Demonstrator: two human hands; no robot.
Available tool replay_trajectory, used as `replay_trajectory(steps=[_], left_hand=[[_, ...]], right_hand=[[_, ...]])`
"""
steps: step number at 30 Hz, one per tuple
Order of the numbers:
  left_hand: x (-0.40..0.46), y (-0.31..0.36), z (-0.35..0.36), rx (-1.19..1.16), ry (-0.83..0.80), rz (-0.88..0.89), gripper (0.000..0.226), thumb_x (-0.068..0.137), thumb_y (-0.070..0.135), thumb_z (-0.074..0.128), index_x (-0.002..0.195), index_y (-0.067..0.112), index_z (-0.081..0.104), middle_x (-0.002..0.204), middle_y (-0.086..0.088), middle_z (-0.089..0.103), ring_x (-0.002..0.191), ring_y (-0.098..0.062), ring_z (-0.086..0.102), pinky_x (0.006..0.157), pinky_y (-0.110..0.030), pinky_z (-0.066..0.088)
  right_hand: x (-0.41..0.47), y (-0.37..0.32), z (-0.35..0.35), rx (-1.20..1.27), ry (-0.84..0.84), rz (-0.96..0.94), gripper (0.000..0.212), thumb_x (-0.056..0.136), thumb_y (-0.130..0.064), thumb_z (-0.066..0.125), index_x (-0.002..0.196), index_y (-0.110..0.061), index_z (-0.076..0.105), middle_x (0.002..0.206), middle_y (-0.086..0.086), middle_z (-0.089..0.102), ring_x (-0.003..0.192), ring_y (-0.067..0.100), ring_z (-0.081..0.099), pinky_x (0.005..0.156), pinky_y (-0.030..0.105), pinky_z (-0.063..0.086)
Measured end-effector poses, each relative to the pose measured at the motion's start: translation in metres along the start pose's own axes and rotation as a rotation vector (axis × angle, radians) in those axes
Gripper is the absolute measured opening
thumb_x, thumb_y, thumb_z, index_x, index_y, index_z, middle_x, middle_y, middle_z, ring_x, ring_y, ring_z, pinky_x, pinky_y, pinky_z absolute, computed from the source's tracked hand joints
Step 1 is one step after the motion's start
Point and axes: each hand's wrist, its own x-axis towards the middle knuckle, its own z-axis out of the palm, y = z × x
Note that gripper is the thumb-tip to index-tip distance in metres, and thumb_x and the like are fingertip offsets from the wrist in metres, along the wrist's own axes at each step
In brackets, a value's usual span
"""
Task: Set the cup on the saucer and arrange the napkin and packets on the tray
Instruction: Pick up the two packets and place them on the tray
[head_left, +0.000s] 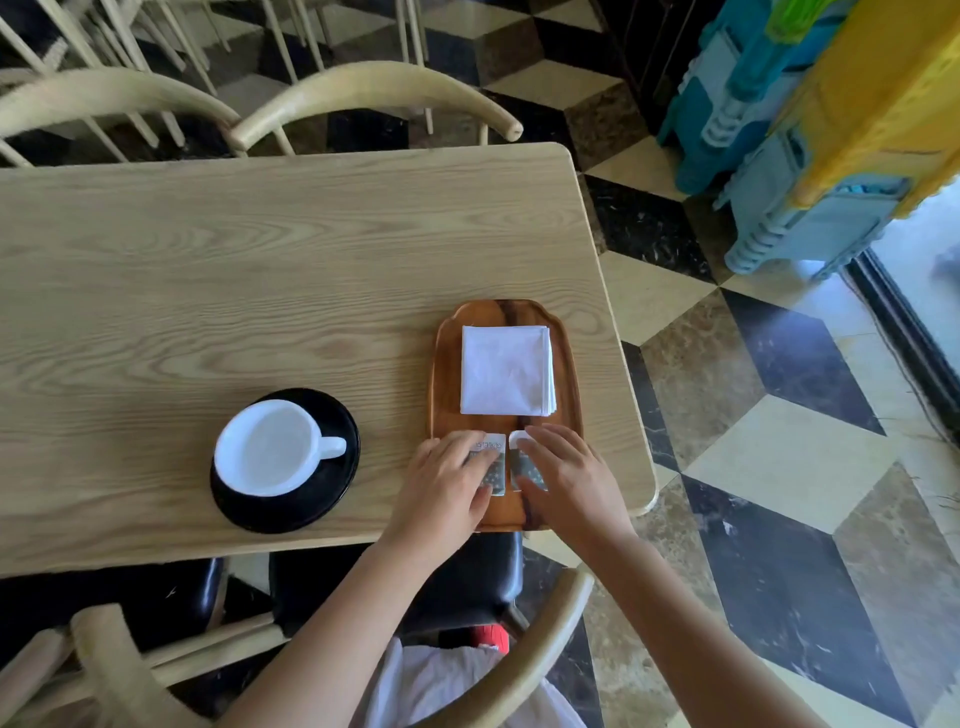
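Note:
A white cup (270, 452) stands on a black saucer (332, 415) at the table's near left, its handle pointing right. A brown wooden tray (444, 364) lies to the right of it, near the table's right edge. A folded white napkin (506, 370) rests on the tray's far half. Two small packets lie side by side on the tray's near half. My left hand (447, 483) lies flat with its fingers on the left packet (491, 457). My right hand (566, 475) presses its fingers on the right packet (521, 460). Both packets are partly hidden by my fingers.
The pale wooden table (234, 291) ends close to the tray on the right and near sides. Wooden chairs (363, 93) stand along the far side, and black-cushioned chairs (467, 577) sit under the near edge. Stacked blue and yellow plastic items (810, 156) stand on the checkered floor at right.

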Motion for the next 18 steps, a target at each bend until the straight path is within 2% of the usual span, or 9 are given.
replay_trajectory(steps=[3, 10, 18], left_hand=[[-0.0008, -0.0026, 0.0045, -0.009, -0.027, -0.011, 0.040, 0.068, 0.012, 0.076, 0.107, 0.010, 0.067, 0.112, -0.007, 0.065, 0.105, -0.023, 0.062, 0.089, -0.038, 0.049], [-0.0011, -0.0042, 0.0095, -0.019, -0.020, -0.011, 0.038, 0.073, 0.011, 0.073, 0.110, 0.008, 0.064, 0.114, -0.009, 0.063, 0.110, -0.025, 0.058, 0.093, -0.039, 0.047], [-0.0013, -0.0049, 0.0065, -0.047, -0.007, 0.004, 0.039, 0.073, 0.010, 0.071, 0.112, 0.009, 0.062, 0.116, -0.008, 0.062, 0.112, -0.024, 0.057, 0.093, -0.040, 0.048]], right_hand=[[-0.0003, -0.0015, 0.0026, -0.012, -0.014, 0.007, 0.041, 0.063, -0.011, 0.080, 0.102, -0.005, 0.068, 0.104, 0.009, 0.071, 0.101, 0.029, 0.064, 0.075, 0.043, 0.057], [0.0007, -0.0027, 0.0065, -0.017, -0.028, 0.028, 0.043, 0.065, -0.013, 0.079, 0.107, -0.008, 0.067, 0.108, 0.007, 0.070, 0.105, 0.027, 0.062, 0.077, 0.042, 0.056], [0.0009, -0.0053, 0.0002, -0.026, -0.009, 0.027, 0.037, 0.064, -0.011, 0.081, 0.099, -0.007, 0.069, 0.102, 0.008, 0.072, 0.099, 0.026, 0.066, 0.073, 0.039, 0.058]])
